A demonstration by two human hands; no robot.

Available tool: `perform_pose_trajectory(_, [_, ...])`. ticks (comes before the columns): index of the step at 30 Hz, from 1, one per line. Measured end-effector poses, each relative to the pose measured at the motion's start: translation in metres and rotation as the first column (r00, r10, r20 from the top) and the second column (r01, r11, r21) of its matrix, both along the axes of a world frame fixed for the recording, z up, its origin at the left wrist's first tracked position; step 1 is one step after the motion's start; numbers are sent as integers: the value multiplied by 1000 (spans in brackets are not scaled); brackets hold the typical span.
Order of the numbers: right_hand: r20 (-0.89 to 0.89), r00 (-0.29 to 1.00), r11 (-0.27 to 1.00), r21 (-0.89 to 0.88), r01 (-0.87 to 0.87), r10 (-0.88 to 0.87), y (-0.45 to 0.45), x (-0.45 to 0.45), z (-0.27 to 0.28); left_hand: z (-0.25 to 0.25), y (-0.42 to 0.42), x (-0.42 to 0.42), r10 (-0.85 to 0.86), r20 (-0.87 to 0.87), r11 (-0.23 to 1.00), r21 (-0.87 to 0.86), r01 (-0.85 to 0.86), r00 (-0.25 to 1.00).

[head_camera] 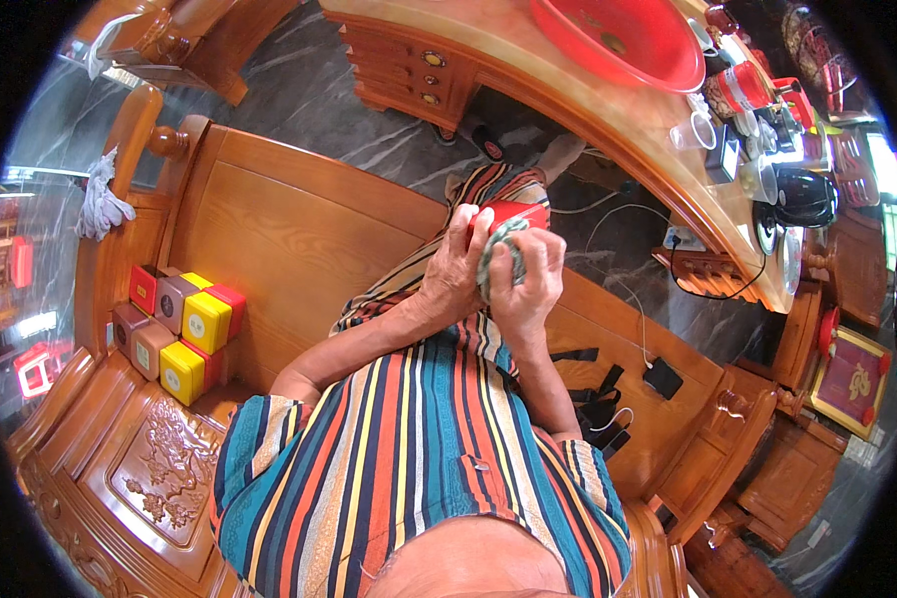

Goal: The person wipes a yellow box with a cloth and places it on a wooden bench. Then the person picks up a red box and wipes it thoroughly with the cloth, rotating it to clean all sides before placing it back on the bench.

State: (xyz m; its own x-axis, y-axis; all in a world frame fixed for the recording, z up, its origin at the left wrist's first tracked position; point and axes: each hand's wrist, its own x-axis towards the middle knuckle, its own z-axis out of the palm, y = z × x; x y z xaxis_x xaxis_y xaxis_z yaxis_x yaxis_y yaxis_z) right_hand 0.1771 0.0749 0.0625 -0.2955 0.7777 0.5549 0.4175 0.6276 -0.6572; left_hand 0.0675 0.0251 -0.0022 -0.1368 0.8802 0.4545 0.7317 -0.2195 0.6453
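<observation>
Over my lap, my left hand (450, 265) grips a red box (519, 214), possibly a tin, whose far end shows beyond the fingers. A crumpled green-and-white cloth (502, 260) is bunched in my right hand (531, 276), pressed against the near side of the box. Both hands are close together, and they hide much of the box. To the left on the wooden bench (299, 202), several square tins are stacked in two layers against the armrest, among them a yellow tin (207, 321), a brown tin (152, 347) and a red tin (143, 288).
Ahead is a wooden table (605, 112) bearing a red basin (635, 37), a clear plastic cup (693, 133), a jar (740, 88) and a black appliance (796, 196). Black straps (598, 396) and a black adapter (663, 378) lie right on the bench. Gloves (103, 198) hang on the left armrest.
</observation>
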Motion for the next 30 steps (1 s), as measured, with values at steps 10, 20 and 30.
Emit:
perform_pose_trajectory(10, [-56,998,999,5,-38,38,12,-2,-1,4,-2,0,-65,-14,994,-88,64,998])
perform_pose_trajectory(20, [-33,992,982,-153,114,-120,60,12,-26,10,-8,-4,-95,43,995,-8,96,995])
perform_pose_trajectory(30, [92,986,990,41,133,-136,25,10,-26,1,-6,1,33,77,996,79,-39,997])
